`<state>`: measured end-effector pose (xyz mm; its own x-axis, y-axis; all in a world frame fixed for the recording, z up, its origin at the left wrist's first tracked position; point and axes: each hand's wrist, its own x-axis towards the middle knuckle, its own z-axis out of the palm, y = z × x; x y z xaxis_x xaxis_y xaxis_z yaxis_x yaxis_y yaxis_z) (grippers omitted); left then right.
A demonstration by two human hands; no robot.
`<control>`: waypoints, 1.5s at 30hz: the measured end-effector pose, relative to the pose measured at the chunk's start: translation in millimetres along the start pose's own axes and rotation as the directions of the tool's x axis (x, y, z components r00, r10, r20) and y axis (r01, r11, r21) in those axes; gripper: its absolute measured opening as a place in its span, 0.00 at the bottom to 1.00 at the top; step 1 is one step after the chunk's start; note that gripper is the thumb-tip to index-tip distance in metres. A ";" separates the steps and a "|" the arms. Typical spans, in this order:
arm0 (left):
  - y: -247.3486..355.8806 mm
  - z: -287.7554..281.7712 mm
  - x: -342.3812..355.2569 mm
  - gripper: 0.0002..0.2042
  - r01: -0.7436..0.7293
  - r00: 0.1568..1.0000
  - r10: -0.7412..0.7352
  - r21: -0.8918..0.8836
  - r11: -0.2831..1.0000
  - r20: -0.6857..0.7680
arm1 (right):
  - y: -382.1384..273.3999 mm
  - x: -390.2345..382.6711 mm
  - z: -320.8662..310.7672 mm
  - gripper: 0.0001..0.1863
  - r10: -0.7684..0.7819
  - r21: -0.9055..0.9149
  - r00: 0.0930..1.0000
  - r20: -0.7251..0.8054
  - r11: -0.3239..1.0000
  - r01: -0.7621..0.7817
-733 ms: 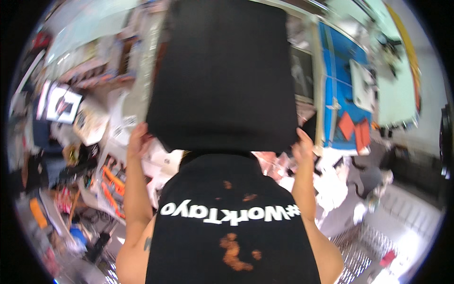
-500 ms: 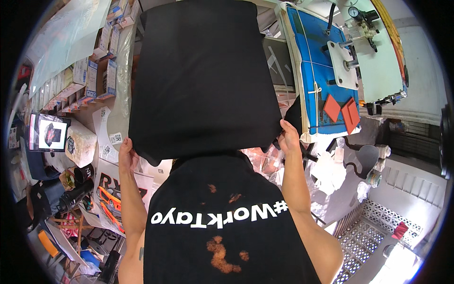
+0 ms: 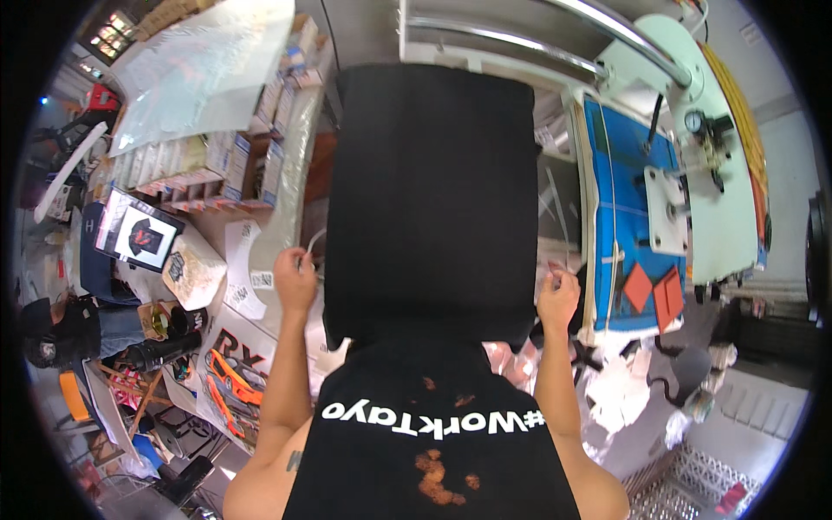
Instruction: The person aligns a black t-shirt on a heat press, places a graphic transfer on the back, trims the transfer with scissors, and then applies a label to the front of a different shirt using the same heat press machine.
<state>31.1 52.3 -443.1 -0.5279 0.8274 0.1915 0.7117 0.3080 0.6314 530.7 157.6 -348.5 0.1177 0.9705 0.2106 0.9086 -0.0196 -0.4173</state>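
Black cloth [image 3: 432, 199], smooth and drawn over a flat rectangular board, lies in front of me. Its near edge hangs just above my own black shirt [image 3: 433, 381]. To the left of the board's lower left side, my left hand [image 3: 296, 279] is raised with fingers curled in, apart from the cloth. My right hand [image 3: 558, 299] is beside the lower right side, its fingers bent loosely inward and also off the cloth. Nothing shows in either hand.
At right stands a press machine with a pressure gauge [image 3: 694, 121] and a blue pad [image 3: 637, 191] bearing red pieces [image 3: 668, 299]. Boxes [image 3: 232, 165] and a tablet [image 3: 139, 232] are at left, where a person [image 3: 65, 334] is also visible. Metal rails [image 3: 511, 36] run behind the board.
Both hands have come off the cloth's near corners and out to its sides. The near edge now looks straighter. My view has shifted, showing more beyond the board.
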 end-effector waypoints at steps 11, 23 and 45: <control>226.9 151.5 223.5 0.22 -0.657 0.754 0.642 0.164 0.736 0.142 | -208.2 219.8 132.2 0.32 -0.473 -0.039 0.830 0.296 0.862 0.505; 272.3 110.8 307.2 0.11 -0.571 0.807 0.527 0.123 0.812 0.265 | -167.8 335.4 193.3 0.20 -0.428 -0.131 0.891 0.150 0.885 0.447; 43.6 94.4 315.5 0.19 0.500 0.780 -0.303 -0.837 -0.222 0.547 | -9.5 337.7 167.4 0.13 0.344 0.867 0.856 0.386 0.183 -0.464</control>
<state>-60.6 371.1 -426.1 -0.3743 0.8089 -0.4534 -0.8103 -0.0475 0.5841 494.7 525.7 -421.4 0.2586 0.9169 -0.3041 -0.2354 -0.2456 -0.9404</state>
